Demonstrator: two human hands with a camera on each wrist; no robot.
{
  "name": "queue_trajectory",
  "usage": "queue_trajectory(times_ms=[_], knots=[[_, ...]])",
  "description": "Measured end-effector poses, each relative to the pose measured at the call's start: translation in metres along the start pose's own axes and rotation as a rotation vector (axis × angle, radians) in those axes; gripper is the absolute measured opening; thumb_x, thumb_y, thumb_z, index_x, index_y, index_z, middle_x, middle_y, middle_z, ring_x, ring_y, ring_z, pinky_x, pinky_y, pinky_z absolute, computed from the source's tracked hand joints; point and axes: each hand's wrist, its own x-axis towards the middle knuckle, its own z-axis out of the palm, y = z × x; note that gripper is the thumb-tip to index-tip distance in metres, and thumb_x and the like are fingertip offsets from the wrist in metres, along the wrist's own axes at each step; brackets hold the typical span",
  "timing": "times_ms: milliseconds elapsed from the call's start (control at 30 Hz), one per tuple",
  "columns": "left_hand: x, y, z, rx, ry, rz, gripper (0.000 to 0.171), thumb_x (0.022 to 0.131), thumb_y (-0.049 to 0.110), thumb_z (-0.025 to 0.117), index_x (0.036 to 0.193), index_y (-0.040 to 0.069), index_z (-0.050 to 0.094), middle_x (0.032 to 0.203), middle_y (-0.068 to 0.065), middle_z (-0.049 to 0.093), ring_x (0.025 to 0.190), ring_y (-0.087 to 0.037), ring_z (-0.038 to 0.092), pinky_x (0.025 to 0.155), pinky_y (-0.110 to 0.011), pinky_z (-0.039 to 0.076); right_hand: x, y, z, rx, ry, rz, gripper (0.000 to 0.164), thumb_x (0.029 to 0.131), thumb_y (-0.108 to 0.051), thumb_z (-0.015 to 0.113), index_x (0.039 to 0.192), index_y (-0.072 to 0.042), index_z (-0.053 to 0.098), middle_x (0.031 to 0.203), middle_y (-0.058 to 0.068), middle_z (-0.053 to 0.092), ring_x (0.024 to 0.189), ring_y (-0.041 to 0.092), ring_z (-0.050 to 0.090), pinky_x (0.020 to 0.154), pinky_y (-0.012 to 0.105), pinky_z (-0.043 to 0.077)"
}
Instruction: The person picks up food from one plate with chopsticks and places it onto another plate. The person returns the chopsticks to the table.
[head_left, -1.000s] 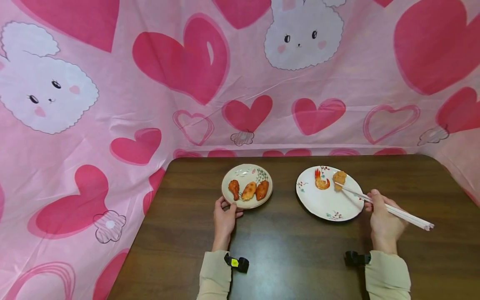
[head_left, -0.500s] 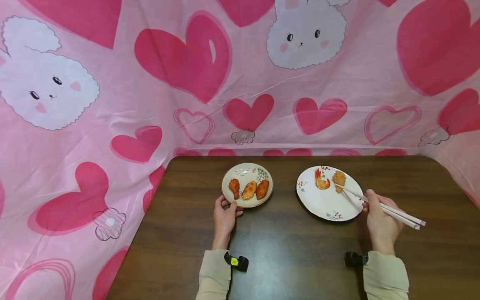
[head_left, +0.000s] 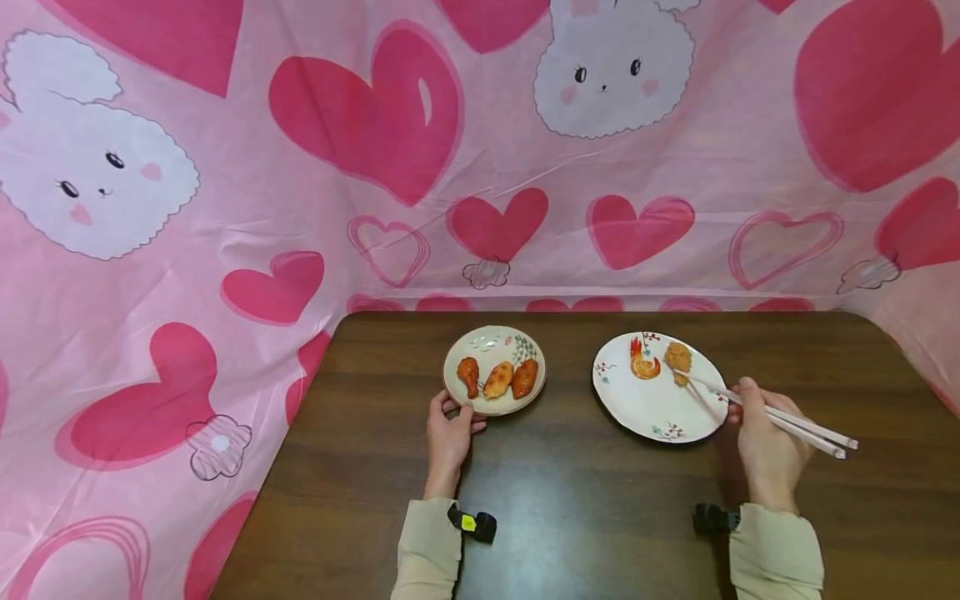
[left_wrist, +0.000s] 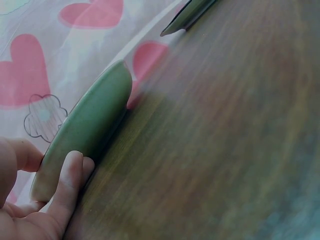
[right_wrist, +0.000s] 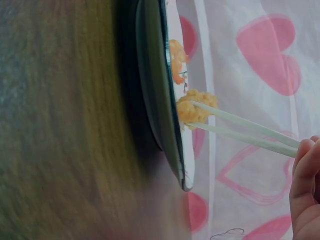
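Note:
My left hand (head_left: 450, 433) grips the near-left rim of a small round plate (head_left: 491, 343), thumb on the rim and fingers beneath. On that plate lie a drumstick (head_left: 468, 377) and two chicken wing pieces (head_left: 498, 381). With my right hand (head_left: 772, 450) I hold a pair of pale chopsticks (head_left: 802, 429). Their tips touch a golden fried chicken piece (head_left: 678, 358), one on either side of it in the right wrist view. That piece rests on a larger white plate (head_left: 652, 417), beside a shrimp (head_left: 643, 362). In the left wrist view the small plate's green outer side (left_wrist: 92, 115) shows.
Both plates stand on a dark wooden table (head_left: 570, 500), with a gap between them. Behind and to the left hangs a pink cloth (head_left: 420, 167) printed with hearts and rabbits. Each wrist wears a black strap (head_left: 716, 518).
The chopsticks' rear ends have shifted slightly left and spread apart, and the right hand has moved a little. The fried chicken piece has turned slightly on the plate. My left hand keeps its place.

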Motion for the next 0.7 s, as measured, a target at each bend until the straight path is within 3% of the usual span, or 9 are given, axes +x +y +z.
queue_trajectory(times_ms=[200,500,700], knots=[[0.002,-0.001,0.000,-0.007,-0.005,0.006,0.047,0.087,0.011,0.053,0.130,0.007,0.035,0.107,-0.017,0.047,0.069,-0.017,0.064,0.063,-0.028,0.058,-0.006,-0.014,-0.002,0.083,0.001,0.059,0.022,0.075,-0.034,0.069,0.077,-0.013,0.071,0.062,-0.011,0.063,0.046,0.002,0.055,0.040,0.009,0.044],[0.002,-0.003,0.000,0.008,0.011,0.008,0.046,0.087,0.011,0.053,0.130,0.007,0.035,0.107,-0.016,0.047,0.067,-0.016,0.064,0.062,-0.028,0.058,-0.007,-0.015,-0.005,0.087,0.002,0.020,0.021,0.076,-0.032,0.069,0.080,-0.012,0.071,0.064,-0.014,0.064,0.046,0.001,0.055,0.042,0.008,0.044],[0.001,-0.002,0.001,0.017,0.011,-0.001,0.047,0.087,0.013,0.053,0.130,0.009,0.034,0.107,-0.015,0.047,0.068,-0.017,0.064,0.062,-0.028,0.058,-0.007,-0.018,-0.008,0.147,-0.001,0.052,0.021,0.074,-0.032,0.071,0.081,-0.012,0.070,0.067,-0.011,0.065,0.048,0.003,0.057,0.043,0.009,0.046]])
